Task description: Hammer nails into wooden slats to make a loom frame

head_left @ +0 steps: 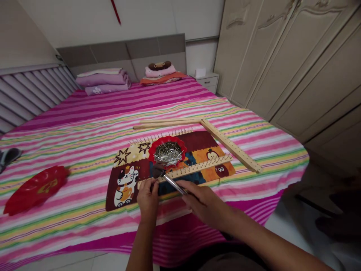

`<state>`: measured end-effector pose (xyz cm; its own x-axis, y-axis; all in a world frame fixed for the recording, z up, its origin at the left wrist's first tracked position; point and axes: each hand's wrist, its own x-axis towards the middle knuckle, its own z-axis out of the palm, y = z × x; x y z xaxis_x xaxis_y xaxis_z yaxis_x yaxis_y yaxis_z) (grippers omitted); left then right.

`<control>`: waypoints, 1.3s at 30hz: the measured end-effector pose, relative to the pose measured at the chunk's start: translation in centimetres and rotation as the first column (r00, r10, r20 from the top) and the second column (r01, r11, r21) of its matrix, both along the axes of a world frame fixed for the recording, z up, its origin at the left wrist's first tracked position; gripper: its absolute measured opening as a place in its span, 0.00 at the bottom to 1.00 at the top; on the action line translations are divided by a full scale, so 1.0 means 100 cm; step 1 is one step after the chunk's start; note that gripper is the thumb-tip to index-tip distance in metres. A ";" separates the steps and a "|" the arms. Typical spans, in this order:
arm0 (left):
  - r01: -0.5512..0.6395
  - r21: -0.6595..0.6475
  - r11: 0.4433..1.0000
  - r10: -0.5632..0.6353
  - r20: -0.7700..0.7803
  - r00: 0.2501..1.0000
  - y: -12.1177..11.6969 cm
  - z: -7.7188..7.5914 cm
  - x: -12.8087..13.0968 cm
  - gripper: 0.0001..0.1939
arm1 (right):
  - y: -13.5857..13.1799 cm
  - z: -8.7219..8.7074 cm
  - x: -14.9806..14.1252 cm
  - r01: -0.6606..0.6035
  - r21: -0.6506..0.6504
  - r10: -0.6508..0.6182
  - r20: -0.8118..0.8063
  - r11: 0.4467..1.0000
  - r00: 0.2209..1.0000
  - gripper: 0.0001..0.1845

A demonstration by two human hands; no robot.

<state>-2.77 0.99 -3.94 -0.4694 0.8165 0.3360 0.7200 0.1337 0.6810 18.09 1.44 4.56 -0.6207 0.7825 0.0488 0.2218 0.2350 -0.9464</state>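
Note:
A patchwork cloth (pixel 124 177) with a lucky cat print lies on the striped bed. A wooden strip (pixel 197 168) studded with nails rests across it. My left hand (pixel 148 199) pinches something small at the strip's left end; I cannot make it out. My right hand (pixel 204 203) is closed round the handle of a small hammer (pixel 169 180), whose dark head hovers just above the strip by my left fingers. A red dish (pixel 168 151) full of metal nails sits on the cloth just behind the strip.
More wooden strips (pixel 231 148) lie on the bed (pixel 84 124) behind and right of the cloth. A red dish (pixel 35 188) lies at the left. Folded bedding (pixel 103 81) sits by the headboard. Cupboards (pixel 282 60) line the right wall.

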 end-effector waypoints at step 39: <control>0.034 -0.665 0.746 -0.427 -0.438 0.791 0.114 0.062 0.013 0.14 | -0.039 -0.114 0.134 0.170 0.069 -0.183 0.309 0.983 0.933 0.25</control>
<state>-1.49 12.41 2.30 -0.1381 0.9813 -0.1342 0.9901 0.1404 0.0074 31.49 -2.43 -6.81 -0.4620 0.8821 -0.0915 0.5461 0.2017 -0.8131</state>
